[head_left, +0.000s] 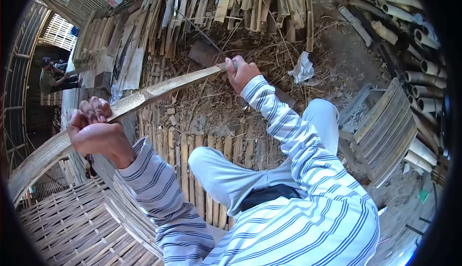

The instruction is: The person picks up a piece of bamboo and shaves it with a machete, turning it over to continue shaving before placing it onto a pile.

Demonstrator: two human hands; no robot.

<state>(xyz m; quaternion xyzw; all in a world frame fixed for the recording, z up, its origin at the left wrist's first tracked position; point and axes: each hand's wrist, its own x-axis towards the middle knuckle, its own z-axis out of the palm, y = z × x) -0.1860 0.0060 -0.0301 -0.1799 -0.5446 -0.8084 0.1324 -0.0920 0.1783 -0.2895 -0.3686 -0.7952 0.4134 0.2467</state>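
Observation:
A long, split bamboo strip [159, 90] slants across the view, from the lower left up to the middle. My right hand [242, 76] is closed round its narrow upper end, and a small dark greenish thing shows by the fingers, too small to name. Farther down the strip, my left hand [98, 129] has its fingers curled at the edge, palm turned up. Beyond the left hand, the strip widens and runs toward the left border. Behind the right hand, a dark flat piece [204, 53] lies on the littered ground.
Split bamboo pieces [224, 1] are piled ahead. Bamboo poles [426, 81] are stacked at right, near a slatted bamboo piece [387, 131]. Woven bamboo [72, 218] lies lower left. Crumpled white plastic [302, 68] rests on the ground. Another person [52, 76] is at far left.

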